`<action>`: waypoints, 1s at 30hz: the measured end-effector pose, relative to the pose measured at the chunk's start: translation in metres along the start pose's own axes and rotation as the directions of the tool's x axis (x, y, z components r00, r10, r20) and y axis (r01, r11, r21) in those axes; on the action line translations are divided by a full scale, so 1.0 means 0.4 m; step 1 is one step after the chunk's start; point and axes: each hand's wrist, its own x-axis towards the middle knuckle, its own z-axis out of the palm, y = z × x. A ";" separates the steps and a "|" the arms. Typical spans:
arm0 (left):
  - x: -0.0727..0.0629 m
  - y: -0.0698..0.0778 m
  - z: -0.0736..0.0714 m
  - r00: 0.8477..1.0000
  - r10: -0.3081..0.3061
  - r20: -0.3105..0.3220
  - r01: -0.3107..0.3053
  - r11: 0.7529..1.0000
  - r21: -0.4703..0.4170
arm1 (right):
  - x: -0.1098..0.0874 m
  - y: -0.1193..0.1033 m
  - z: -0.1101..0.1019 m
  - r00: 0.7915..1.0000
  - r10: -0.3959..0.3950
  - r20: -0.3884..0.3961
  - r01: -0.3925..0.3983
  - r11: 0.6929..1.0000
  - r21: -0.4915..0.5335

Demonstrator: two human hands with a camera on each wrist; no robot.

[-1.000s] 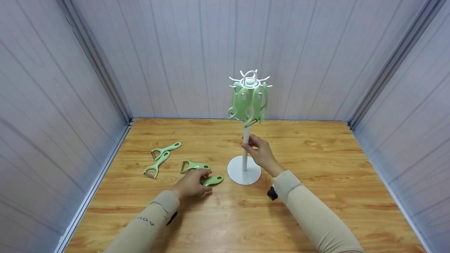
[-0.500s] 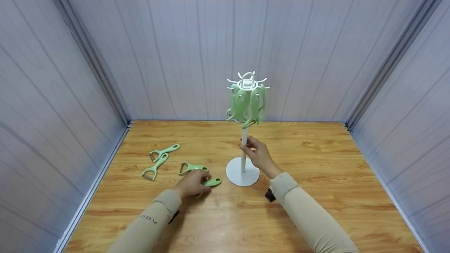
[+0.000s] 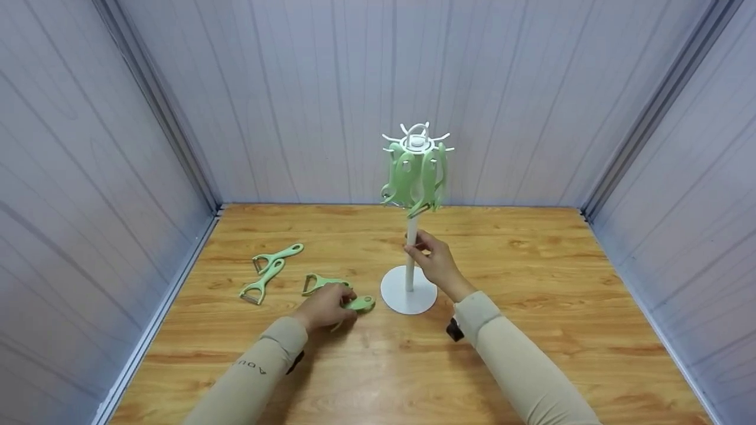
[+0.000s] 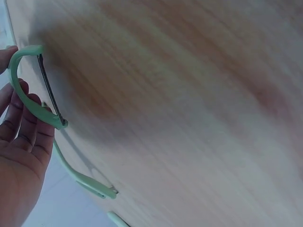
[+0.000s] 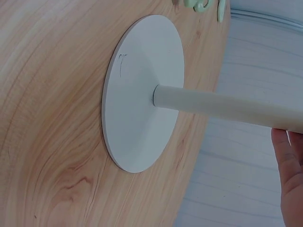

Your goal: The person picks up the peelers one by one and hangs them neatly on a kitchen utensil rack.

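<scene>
My left hand (image 3: 328, 305) holds a green Y-shaped peeler (image 3: 361, 304) low at the table, its handle end pointing right toward the stand. In the left wrist view the thumb and fingers are around the peeler's head (image 4: 22, 94), and the metal blade shows. A second green peeler (image 3: 319, 282) lies just behind this hand, partly hidden by it. My right hand (image 3: 438, 264) grips the pole of a white rotating utensil stand (image 3: 411, 236) below its hooks. Several green peelers (image 3: 405, 180) hang from the hooks. In the right wrist view, fingertips touch the pole (image 5: 213, 104).
Two more green peelers, one (image 3: 277, 255) behind the other (image 3: 263, 282), lie at the left, touching or overlapping. The stand's round white base (image 3: 393, 295) sits on the wooden table (image 3: 531, 283). Pale panel walls (image 3: 295, 106) rise behind and at both sides.
The view has shifted slightly. Both hands keep their places, the left at the peeler and the right on the pole. The held peeler's handle end looks slightly raised.
</scene>
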 end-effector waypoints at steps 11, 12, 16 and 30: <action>0.016 0.027 -0.036 0.996 -0.055 -0.073 0.048 0.995 -0.085 | -0.003 0.002 -0.005 1.000 0.001 -0.010 -0.001 1.000 0.007; 0.017 0.030 -0.039 0.995 -0.065 -0.080 0.057 0.994 -0.095 | -0.003 0.000 -0.005 1.000 0.003 -0.009 -0.003 1.000 0.003; 0.020 0.043 -0.056 0.990 -0.098 -0.102 0.082 0.985 -0.150 | -0.005 -0.002 -0.005 1.000 0.005 -0.006 -0.005 1.000 -0.011; 0.042 0.069 -0.120 0.972 -0.062 -0.226 0.012 0.976 -0.217 | 0.000 -0.005 -0.001 1.000 0.005 -0.010 -0.005 1.000 -0.001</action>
